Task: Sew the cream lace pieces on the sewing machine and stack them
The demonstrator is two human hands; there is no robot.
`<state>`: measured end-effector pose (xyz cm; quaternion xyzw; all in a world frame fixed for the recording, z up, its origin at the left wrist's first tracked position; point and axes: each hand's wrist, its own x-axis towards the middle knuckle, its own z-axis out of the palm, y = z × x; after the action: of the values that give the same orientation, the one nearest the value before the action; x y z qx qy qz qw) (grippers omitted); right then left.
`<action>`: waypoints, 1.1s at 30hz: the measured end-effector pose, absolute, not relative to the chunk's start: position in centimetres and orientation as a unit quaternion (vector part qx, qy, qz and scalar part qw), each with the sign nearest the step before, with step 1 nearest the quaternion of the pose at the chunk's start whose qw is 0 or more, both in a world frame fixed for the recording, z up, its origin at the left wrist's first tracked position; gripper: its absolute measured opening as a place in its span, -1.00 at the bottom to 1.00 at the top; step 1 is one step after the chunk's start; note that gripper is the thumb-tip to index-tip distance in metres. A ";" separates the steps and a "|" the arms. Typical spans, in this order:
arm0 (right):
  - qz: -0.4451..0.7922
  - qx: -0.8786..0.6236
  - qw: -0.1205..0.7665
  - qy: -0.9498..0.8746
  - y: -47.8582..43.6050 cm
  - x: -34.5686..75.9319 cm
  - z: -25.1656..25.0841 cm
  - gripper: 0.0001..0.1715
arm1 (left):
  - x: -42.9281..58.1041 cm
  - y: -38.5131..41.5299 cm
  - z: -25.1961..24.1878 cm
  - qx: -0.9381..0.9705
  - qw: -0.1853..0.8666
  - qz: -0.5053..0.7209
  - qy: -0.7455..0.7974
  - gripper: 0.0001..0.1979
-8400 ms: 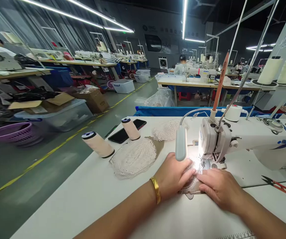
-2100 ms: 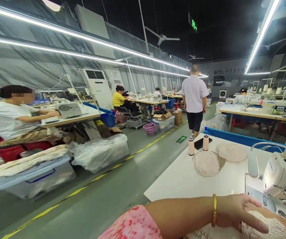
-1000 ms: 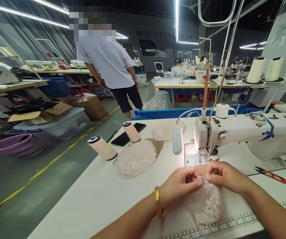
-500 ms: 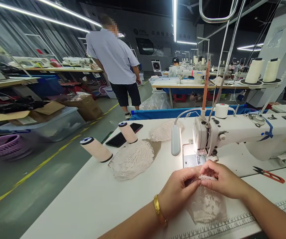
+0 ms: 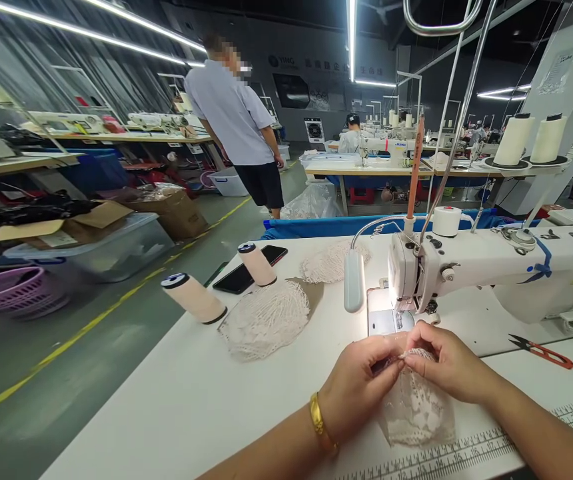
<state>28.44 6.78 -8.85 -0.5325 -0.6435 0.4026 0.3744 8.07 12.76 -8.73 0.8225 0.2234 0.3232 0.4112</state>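
Note:
A piece of pale lace fabric (image 5: 419,410) hangs between my hands, its lower part lying on the white table just in front of the sewing machine (image 5: 466,267). My left hand (image 5: 366,373), with a gold bracelet at the wrist, pinches the upper edge of the lace. Close against it, my right hand (image 5: 444,363) pinches the same edge between thumb and fingers. The fingertips nearly meet and partly hide the edge. Both hands are just below the machine's lit needle plate (image 5: 381,322).
Two lace pieces (image 5: 266,320) lie left on the table, near thread cones (image 5: 194,298) and a phone (image 5: 236,279). Red-handled thread snips (image 5: 541,351) rest to the right. A ruler strip (image 5: 456,457) runs along the front edge. A person (image 5: 239,113) stands in the aisle.
The fingers have shifted slightly along the lace edge, and more of the lace shows under my right hand. The person in the aisle has moved a little farther off.

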 end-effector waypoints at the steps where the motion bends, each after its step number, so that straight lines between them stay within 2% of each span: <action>1: 0.400 -0.533 0.375 -0.645 6.8 28.4 -8.8 -0.87 | 8.1 12.8 -8.8 0.825 0.405 0.320 0.229 -0.82; 5: 0.382 -0.543 0.376 -0.646 6.7 28.2 -8.7 -0.84 | 8.0 12.8 -9.3 0.824 0.375 0.325 0.274 -0.81; 11: 0.352 -0.540 0.397 -0.653 6.6 28.2 -8.8 -0.86 | 8.3 12.3 -9.7 0.770 0.465 0.319 0.299 -0.77; 18: 0.343 -0.536 0.405 -0.657 6.4 28.3 -8.9 -0.83 | 8.5 12.1 -9.0 0.734 0.505 0.332 0.311 -0.79; 23: 0.339 -0.541 0.396 -0.660 6.4 28.4 -9.0 -0.82 | 8.5 12.3 -9.3 0.727 0.527 0.321 0.302 -0.72; 33: 0.295 -0.563 0.360 -0.683 6.4 28.4 -9.7 -0.84 | 8.3 13.0 -9.4 0.801 0.423 0.287 0.312 -0.70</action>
<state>28.37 6.36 -9.68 -0.5627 -0.6834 0.2951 0.3595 8.33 13.04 -9.37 0.8009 0.3122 0.2871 0.4228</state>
